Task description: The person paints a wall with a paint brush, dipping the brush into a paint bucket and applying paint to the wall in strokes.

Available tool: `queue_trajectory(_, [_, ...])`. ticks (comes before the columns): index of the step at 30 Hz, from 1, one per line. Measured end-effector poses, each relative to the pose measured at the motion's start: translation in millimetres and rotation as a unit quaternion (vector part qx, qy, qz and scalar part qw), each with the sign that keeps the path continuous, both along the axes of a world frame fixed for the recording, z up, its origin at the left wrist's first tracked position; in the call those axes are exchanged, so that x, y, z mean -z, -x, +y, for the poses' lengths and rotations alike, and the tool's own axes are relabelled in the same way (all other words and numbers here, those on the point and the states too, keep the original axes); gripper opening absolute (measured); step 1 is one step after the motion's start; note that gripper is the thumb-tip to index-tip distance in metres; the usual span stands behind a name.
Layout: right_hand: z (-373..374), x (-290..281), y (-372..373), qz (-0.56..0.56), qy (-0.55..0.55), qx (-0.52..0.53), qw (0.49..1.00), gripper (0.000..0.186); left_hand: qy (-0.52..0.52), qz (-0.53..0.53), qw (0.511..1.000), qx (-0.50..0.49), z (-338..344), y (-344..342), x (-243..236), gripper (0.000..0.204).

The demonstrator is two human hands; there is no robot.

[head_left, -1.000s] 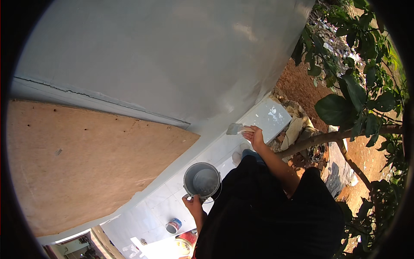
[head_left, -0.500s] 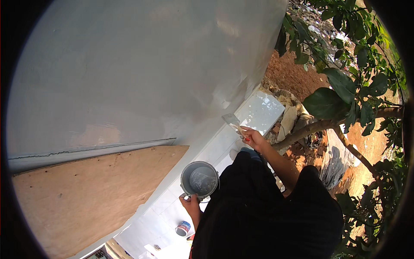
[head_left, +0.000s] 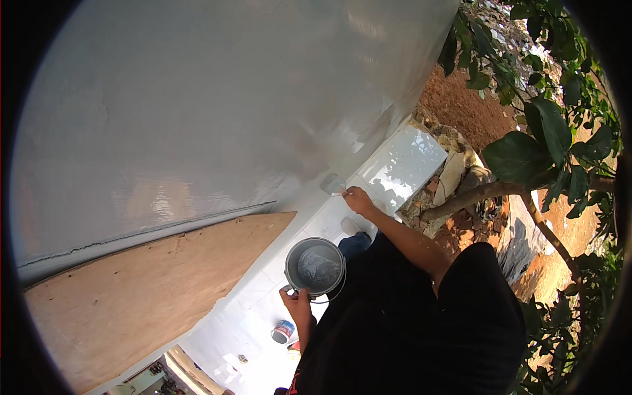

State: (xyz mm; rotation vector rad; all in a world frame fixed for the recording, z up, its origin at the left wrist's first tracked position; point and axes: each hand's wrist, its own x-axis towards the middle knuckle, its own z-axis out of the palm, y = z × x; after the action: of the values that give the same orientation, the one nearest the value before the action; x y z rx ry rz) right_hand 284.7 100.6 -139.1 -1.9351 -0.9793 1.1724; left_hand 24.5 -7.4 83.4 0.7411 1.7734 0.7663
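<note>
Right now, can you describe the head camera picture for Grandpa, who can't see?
A person's right hand holds a flat tool near a grey wall; the left hand grips a grey bucket above white floor tiles.

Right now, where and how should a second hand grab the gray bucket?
Gray bucket: probably the far rim, from ahead; its mouth faces up and that edge is free. The left hand grips the near side, where the wire handle hangs.
</note>
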Motion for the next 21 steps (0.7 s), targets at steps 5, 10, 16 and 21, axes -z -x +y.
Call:
queue_trajectory(5, [9, -91, 26, -0.059, 0.006, 0.072, 0.996, 0.023, -0.012, 0.021, 0.998, 0.055, -2, 26, 2, 0.038])
queue_trajectory(10, [-41, -101, 36, 0.191, -0.042, 0.113, 0.974, 0.033, -0.021, 0.013, 0.997, 0.077, -2, 48, 3, 0.04])
queue_trajectory(16, [0, 1, 23, -0.01, 0.045, 0.189, 0.981, 0.03, -0.002, 0.005, 0.996, 0.086, 6, 60, 0, 0.039])
queue_trajectory(21, [-9, -79, 34, 0.11, -0.091, 0.178, 0.974, 0.028, -0.024, 0.018, 0.996, 0.089, 1, 84, 7, 0.038])
